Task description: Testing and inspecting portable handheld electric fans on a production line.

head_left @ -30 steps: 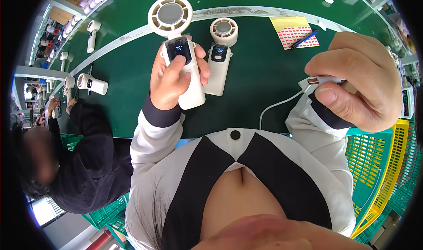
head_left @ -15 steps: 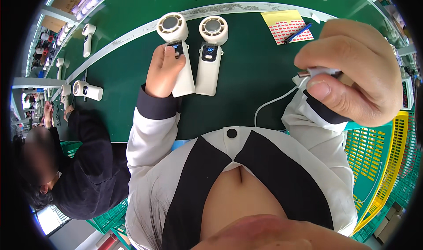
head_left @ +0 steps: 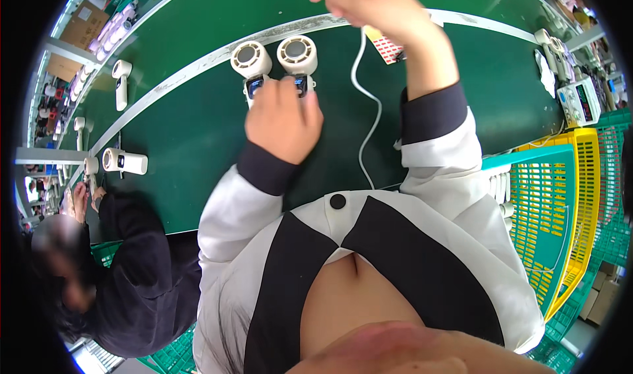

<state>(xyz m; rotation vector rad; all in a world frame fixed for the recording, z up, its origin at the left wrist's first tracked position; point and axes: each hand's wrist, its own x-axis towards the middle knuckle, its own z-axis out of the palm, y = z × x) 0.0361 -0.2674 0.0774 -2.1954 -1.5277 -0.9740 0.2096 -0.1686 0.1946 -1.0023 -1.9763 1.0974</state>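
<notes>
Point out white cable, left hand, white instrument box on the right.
White cable [head_left: 378, 110]: head view, bend in its middle stretch.
Left hand [head_left: 283, 122]: head view, back of hand.
White instrument box [head_left: 579, 103]: head view, front panel.

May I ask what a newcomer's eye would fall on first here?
Probably the two white handheld fans, side by side on the green worktop, with the left hand over their bodies. The right hand is near the picture's top edge, a white cable curving below it. At the right, the yellow basket also stands out.
</notes>
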